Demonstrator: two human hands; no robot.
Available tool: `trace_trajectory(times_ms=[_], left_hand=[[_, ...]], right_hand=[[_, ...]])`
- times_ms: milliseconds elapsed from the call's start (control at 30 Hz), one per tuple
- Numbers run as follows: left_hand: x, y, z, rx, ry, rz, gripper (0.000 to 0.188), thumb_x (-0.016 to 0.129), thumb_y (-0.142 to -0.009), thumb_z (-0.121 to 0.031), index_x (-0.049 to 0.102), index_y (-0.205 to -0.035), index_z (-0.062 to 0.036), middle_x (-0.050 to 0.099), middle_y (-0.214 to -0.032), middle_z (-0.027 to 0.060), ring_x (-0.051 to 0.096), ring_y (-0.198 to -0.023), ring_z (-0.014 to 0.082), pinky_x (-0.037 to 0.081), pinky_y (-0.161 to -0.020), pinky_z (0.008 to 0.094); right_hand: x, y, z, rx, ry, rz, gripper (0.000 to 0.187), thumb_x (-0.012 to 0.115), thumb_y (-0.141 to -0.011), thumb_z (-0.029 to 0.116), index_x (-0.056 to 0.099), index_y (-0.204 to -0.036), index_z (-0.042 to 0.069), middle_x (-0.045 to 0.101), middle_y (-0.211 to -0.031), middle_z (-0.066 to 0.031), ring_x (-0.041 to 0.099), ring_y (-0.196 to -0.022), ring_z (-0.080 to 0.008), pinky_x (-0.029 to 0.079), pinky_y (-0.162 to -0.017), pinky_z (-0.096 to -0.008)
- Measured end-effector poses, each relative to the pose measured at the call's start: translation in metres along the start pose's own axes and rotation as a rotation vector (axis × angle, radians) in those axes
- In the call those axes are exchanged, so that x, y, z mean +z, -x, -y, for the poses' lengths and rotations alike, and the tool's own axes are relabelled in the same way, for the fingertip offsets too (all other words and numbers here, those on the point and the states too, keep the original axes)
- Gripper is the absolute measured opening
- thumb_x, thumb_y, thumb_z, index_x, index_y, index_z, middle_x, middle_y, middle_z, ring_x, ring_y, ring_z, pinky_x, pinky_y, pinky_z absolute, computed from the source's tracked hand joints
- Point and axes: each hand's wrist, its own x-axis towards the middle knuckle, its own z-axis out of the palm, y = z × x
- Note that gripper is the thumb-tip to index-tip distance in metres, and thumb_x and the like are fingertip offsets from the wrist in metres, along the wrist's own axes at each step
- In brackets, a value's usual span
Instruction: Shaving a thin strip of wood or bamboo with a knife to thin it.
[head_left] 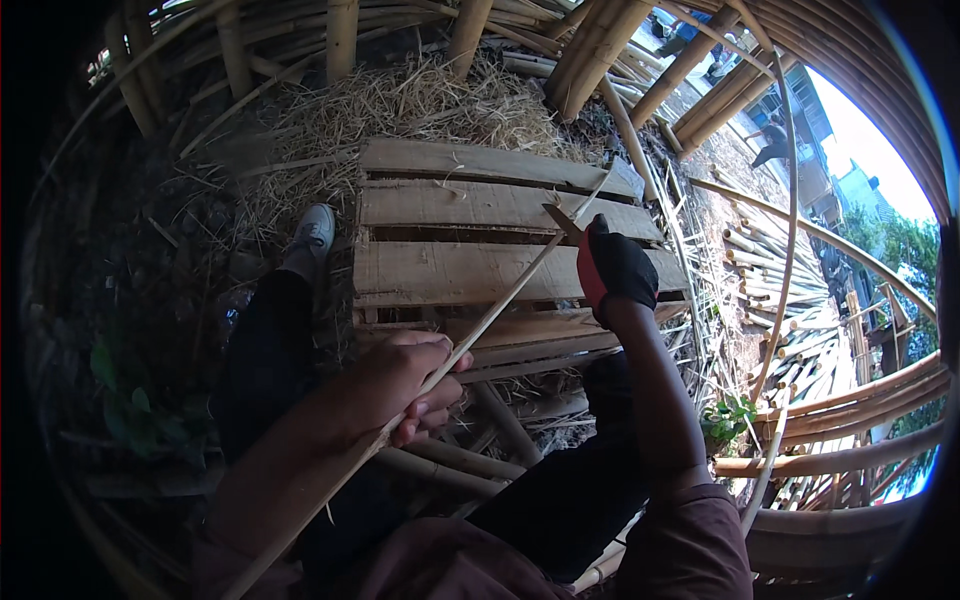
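Observation:
My bare left hand (410,385) grips a long thin bamboo strip (500,305) that runs from the lower left, along my forearm, up toward the upper right. My right hand (618,268), in a black and red glove, holds a knife whose blade (562,220) rests against the strip just above the glove. Both hands are over a wooden pallet (450,270). My legs in dark trousers lie on either side, and a grey shoe (313,232) rests by the pallet's left edge.
Dry straw and shavings (400,105) cover the ground behind the pallet. Thick bamboo poles (590,45) lean at the top. Split bamboo strips (780,290) lie piled to the right, with curved bamboo (850,400) beyond. A person (772,140) stands far off at upper right.

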Motion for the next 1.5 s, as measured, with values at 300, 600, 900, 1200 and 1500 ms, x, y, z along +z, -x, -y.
trace_trajectory(times_ms=[300,600,900,1200,1500], left_hand=[[0.002,0.006,-0.002,-0.025,-0.028,-0.04,0.023,0.029,-0.104,-0.026,0.044,-0.093,-0.0114,0.033,-0.05,-0.0058,0.029,-0.034,0.0035,0.024,-0.032,0.0181],[0.008,0.001,-0.002,-0.04,0.029,-0.055,0.02,0.031,-0.103,-0.025,0.043,-0.095,-0.0114,0.034,-0.048,-0.0065,0.029,-0.032,0.0024,0.023,-0.031,0.0177],[0.009,0.001,-0.002,-0.029,0.018,-0.068,0.017,0.031,-0.103,-0.021,0.042,-0.094,-0.0118,0.033,-0.048,-0.007,0.03,-0.031,0.0017,0.022,-0.03,0.0162],[0.002,-0.004,-0.001,-0.063,0.211,0.018,0.012,0.03,-0.1,-0.015,0.041,-0.096,-0.0115,0.033,-0.047,-0.0057,0.03,-0.029,0.003,0.022,-0.026,0.0168],[-0.001,-0.005,0.0,-0.07,0.258,0.061,0.013,0.028,-0.1,-0.014,0.041,-0.097,-0.0102,0.032,-0.047,-0.0056,0.031,-0.028,0.0031,0.023,-0.025,0.0167]], right_hand=[[0.017,-0.031,-0.024,-0.215,-0.17,0.004,0.047,0.031,-0.1,0.038,0.066,-0.102,0.007,0.067,-0.101,-0.0223,0.063,-0.099,-0.042,0.048,-0.088,-0.0487],[0.008,-0.028,-0.016,-0.164,-0.105,-0.105,0.058,0.03,-0.1,0.048,0.069,-0.1,0.005,0.067,-0.088,-0.0262,0.064,-0.093,-0.0429,0.049,-0.084,-0.0496],[0.019,-0.011,-0.001,-0.137,-0.189,-0.124,0.065,0.026,-0.1,0.048,0.069,-0.091,0.001,0.068,-0.09,-0.0253,0.065,-0.09,-0.0437,0.049,-0.083,-0.0512],[0.018,-0.011,-0.005,-0.167,-0.226,-0.19,0.067,0.026,-0.101,0.05,0.07,-0.083,0.003,0.067,-0.083,-0.0261,0.065,-0.085,-0.0437,0.049,-0.081,-0.0512],[0.026,-0.012,-0.003,-0.174,-0.162,-0.185,0.059,0.028,-0.101,0.044,0.069,-0.088,0.004,0.068,-0.083,-0.0241,0.066,-0.083,-0.0431,0.049,-0.077,-0.0521]])
